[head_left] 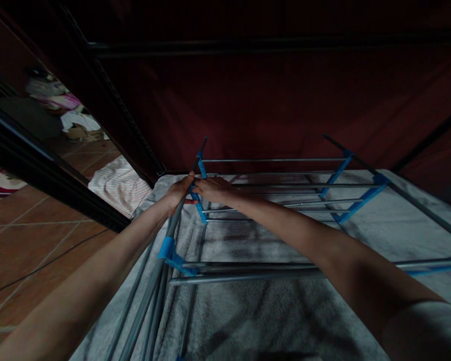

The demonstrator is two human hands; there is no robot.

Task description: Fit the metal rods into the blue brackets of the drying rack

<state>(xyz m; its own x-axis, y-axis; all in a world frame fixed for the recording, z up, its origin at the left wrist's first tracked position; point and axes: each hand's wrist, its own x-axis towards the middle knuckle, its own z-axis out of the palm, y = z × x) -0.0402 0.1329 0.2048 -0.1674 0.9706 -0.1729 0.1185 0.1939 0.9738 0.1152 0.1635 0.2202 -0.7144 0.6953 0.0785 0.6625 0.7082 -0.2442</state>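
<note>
A rack (293, 185) of slim round metal tubes and blue plastic joints (167, 247) sits on a soft, napped grey blanket (244, 316), before a dark-red panel (278, 110). At left, a rumpled striped cloth (118, 185) lies on floor tiles (18, 255) (orange-brown, pale-grouted). Both arms stretch to the far left: the left hand (180, 193) curls around the rack's side tube (175, 219); the right hand (213, 190) bends over a joint, whether clasping I cannot tell.

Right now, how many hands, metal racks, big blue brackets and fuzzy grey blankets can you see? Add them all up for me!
Left hand plus right hand: 2
Metal rack: 1
Big blue brackets: 6 (3 at each end)
Grey blanket: 1
Total: 10
</note>
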